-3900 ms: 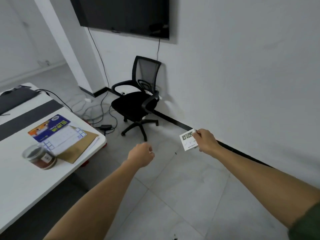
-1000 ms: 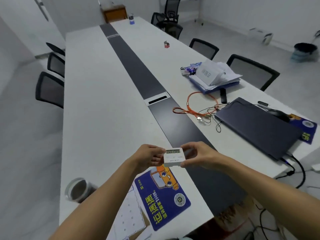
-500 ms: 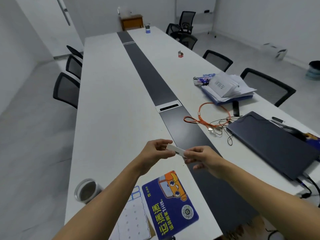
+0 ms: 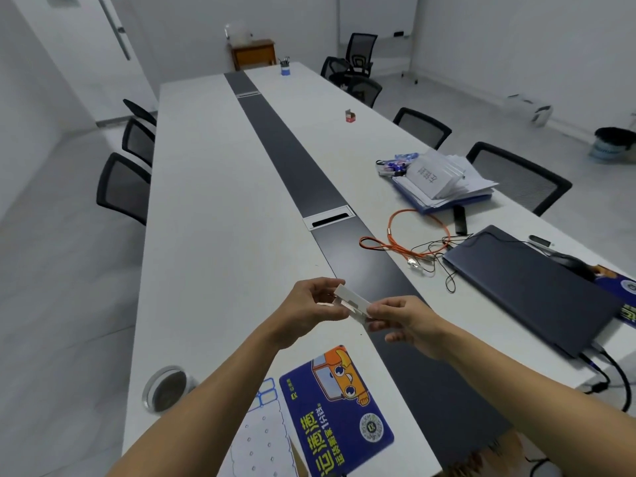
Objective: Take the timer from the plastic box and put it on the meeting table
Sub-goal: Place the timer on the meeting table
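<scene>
1. White plastic, thin and seen almost edge-on: that is the timer (image 4: 352,304), held in the air a little below the middle of the frame, over the near end of the meeting table (image 4: 213,215) and not resting on it.
2. The left hand (image 4: 311,309) pinches the timer's left end between thumb and fingertips.
3. The right hand (image 4: 404,321) grips the timer's right end the same way, its lower fingers curled loosely underneath.
4. Both bare forearms reach up from the bottom edge of the frame and meet at the timer.
5. The table is long and white, with a dark strip (image 4: 296,160) running down its length toward the top of the frame.
6. Below the hands, at the bottom centre, a blue card with an orange cartoon figure (image 4: 335,407) lies flat on the table, with a white dotted sheet (image 4: 261,438) just to its left.
7. At the lower left, a round jar (image 4: 165,387) stands near the table edge.
8. To the right of the hands lies a closed dark laptop (image 4: 530,284), with a coil of orange cable (image 4: 413,235) beside it toward the centre.
9. Further up on the right, a stack of papers (image 4: 444,180) sits on a blue folder.
10. Black chairs (image 4: 124,187) line the left side of the table.
</scene>
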`<state>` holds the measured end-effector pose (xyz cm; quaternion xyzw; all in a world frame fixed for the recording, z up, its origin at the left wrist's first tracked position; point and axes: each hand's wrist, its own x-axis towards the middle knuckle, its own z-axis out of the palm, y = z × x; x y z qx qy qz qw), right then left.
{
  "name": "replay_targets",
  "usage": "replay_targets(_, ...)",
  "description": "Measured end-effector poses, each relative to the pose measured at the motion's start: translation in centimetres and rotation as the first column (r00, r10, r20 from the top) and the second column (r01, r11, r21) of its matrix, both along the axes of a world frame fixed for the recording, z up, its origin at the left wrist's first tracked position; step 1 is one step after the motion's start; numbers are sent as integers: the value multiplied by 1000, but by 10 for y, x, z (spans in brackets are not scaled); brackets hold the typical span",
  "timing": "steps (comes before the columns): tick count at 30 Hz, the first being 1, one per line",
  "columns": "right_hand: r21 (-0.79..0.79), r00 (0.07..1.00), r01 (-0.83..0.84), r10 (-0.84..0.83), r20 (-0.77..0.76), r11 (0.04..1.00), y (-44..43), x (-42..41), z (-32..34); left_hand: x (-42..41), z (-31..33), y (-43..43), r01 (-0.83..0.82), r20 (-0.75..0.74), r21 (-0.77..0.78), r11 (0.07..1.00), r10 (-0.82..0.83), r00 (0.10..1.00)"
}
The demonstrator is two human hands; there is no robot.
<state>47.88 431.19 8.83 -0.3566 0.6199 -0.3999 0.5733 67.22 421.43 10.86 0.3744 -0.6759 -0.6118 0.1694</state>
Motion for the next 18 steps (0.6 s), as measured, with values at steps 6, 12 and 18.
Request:
replay_targets(6, -17, 1000, -16, 16, -18, 1000, 1, 2, 1, 6, -4, -5, -25, 31, 0, 1000, 25, 999)
replay_targets(12, -148, 969, 29, -64, -240, 989, 0, 7, 2, 11, -8, -10, -256, 40, 123, 959, 253, 967)
replay_targets(18, -254, 907, -16, -93, -411, 967, -3, 18, -9, 14, -10, -8, -231, 41, 324, 917, 230, 972)
